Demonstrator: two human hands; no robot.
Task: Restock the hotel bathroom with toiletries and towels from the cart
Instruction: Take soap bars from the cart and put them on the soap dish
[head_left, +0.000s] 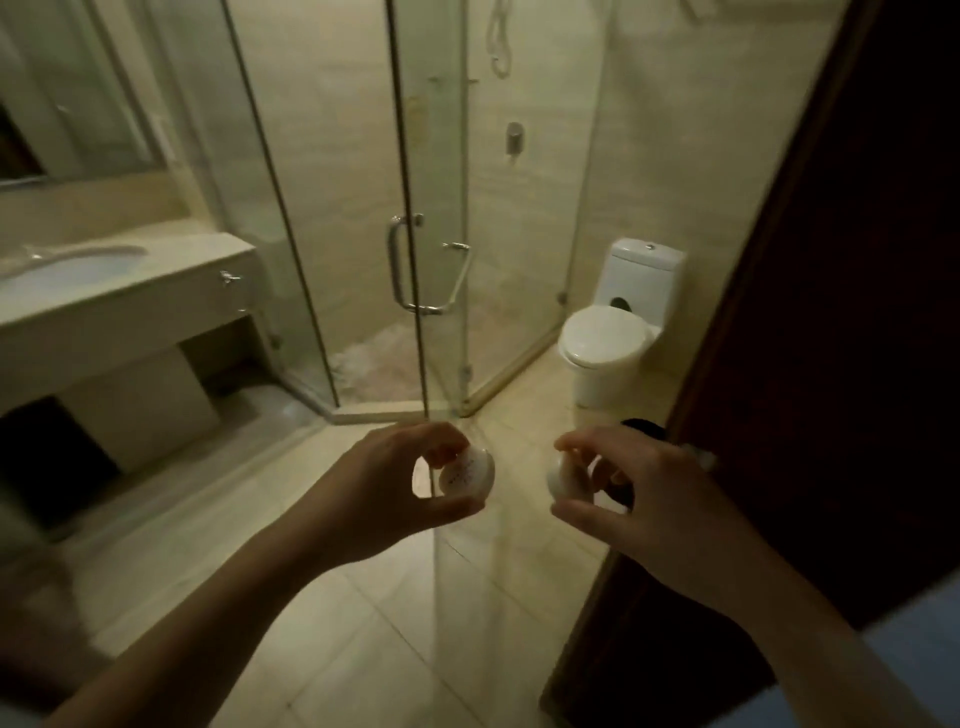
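Note:
I stand at the bathroom doorway with both arms stretched out over the tiled floor. My left hand (400, 483) grips a small white toiletry bottle (467, 474) with fine print on its side, fingers curled over the top and thumb underneath. My right hand (634, 493) holds a second small white toiletry bottle (563, 479) the same way. The two bottles hang side by side, a short gap between them. No towels or cart are in view.
A vanity counter (156, 296) with an oval sink (67, 267) runs along the left wall under a mirror (67, 104). A glass shower enclosure (415, 260) with a metal door handle stands ahead. A white toilet (608, 338) sits right. A dark wooden door (831, 312) borders the right.

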